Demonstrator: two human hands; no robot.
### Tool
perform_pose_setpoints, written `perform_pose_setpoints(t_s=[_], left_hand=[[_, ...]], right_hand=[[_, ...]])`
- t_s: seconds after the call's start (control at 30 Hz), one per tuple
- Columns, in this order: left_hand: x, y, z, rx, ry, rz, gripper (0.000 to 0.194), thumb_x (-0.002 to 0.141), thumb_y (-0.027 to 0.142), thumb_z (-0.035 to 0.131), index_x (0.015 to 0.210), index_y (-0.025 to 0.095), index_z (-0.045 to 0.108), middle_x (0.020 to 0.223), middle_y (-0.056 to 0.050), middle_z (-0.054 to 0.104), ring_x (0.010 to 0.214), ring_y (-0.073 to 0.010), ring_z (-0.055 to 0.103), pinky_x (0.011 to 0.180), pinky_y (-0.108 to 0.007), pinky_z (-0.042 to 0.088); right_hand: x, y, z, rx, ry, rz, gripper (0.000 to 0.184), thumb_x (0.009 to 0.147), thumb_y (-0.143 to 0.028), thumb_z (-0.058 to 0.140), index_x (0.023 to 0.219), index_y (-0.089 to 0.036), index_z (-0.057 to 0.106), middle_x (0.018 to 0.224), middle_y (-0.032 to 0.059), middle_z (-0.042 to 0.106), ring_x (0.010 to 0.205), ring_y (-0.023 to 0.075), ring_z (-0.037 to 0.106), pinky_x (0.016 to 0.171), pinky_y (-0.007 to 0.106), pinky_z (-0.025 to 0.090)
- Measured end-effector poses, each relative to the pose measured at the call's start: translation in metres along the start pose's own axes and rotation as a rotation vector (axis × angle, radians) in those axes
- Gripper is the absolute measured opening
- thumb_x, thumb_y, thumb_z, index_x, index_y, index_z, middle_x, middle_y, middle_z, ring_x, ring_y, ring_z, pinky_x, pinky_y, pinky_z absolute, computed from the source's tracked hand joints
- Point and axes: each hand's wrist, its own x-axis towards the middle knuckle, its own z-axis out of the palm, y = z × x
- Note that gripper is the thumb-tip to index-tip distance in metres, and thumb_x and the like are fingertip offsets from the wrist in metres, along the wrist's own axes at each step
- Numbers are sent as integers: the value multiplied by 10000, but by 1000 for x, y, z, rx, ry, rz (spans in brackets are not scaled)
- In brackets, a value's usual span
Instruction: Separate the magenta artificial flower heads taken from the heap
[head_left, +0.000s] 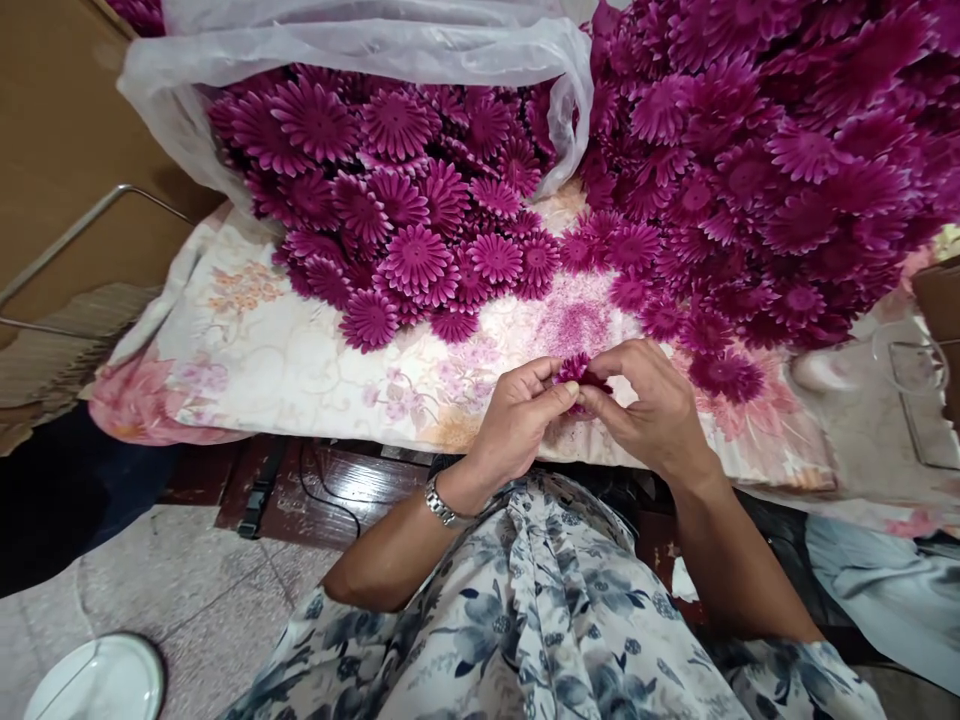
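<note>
Between both hands is a small magenta artificial flower (574,369), its petals bunched upward. My left hand (521,412) pinches it from the left, thumb pressed against its near side. From the right, my right hand (651,405) grips its edge between thumb and forefinger. The hands are just above the front edge of a cloth-covered table (315,375). Beyond them, a loose pile of flat magenta flower heads (416,258) spills from a clear plastic bag (360,52). A larger heap of magenta flowers (750,180) rises on the right.
Magenta dust (574,325) marks the cloth behind the hands. A cardboard box (60,120) stands at the left, with a bent metal wire (67,240) before it. A clear plastic container (877,390) sits at the right. On the tiled floor is a round white lid (101,680).
</note>
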Motion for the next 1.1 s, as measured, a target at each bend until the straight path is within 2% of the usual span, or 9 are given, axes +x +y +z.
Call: perform_pose_setpoints(t_s=[0.13,0.3,0.43,0.5,0.63,0.77,0.87,1.03,1.1], left_hand=[[0,-3,1,48,2,16,216,592,245,789,717,128,658,625,27,600,560,-51,518,576,-178,465],[0,-3,0,103,59,12,262,559,287,802,672,127,628,586,30,569,517,-54,487,498,-178,423],[1,1,-2,58,94,-64,309,530,312,812,697,134,623,581,34,572,518,-74,510,518,-216,467],[1,2,-2,35,96,-72,304,546,308,804,727,133,634,609,24,598,544,-82,533,544,-224,482],[3,0,-1,6,35,-31,250,584,289,790,703,131,636,607,21,596,553,-66,528,555,-193,462],[3,-3,0,59,45,11,243,589,296,796,684,130,645,587,27,570,534,-51,484,509,-165,411],[2,-4,-1,103,59,40,262,572,305,810,672,124,649,559,36,545,511,-40,447,493,-159,388],[2,-1,-2,130,82,-38,301,562,340,812,660,126,626,542,38,535,475,-48,466,453,-166,403],[2,0,-2,98,94,-55,296,569,335,805,679,127,627,572,32,561,503,-59,505,491,-184,460]], right_hand=[[-3,-7,12,8,51,8,85,839,-174,549,757,-196,544,643,13,583,628,145,519,609,300,418],[-2,16,3,-136,212,78,96,834,-185,564,741,-208,565,622,-5,581,596,128,520,568,275,415],[1,33,-12,-430,279,203,122,842,-274,568,926,-211,630,878,59,653,823,201,570,731,364,432],[2,28,-14,-362,211,190,200,833,-307,588,1003,-209,629,987,82,643,928,225,565,788,385,435],[1,4,-2,-36,37,25,114,825,-292,607,883,-194,607,776,44,630,758,172,564,683,324,446],[0,-6,11,122,42,31,87,841,-243,583,769,-200,557,666,8,589,659,147,543,626,304,427],[1,0,10,164,56,76,101,844,-212,574,746,-200,555,643,-6,583,628,127,536,604,279,428],[1,36,-10,-349,317,135,51,835,-232,592,830,-190,620,728,28,637,699,153,560,667,302,423],[0,46,-18,-505,340,203,234,830,-306,601,1019,-171,626,922,91,662,868,218,581,788,373,420]])
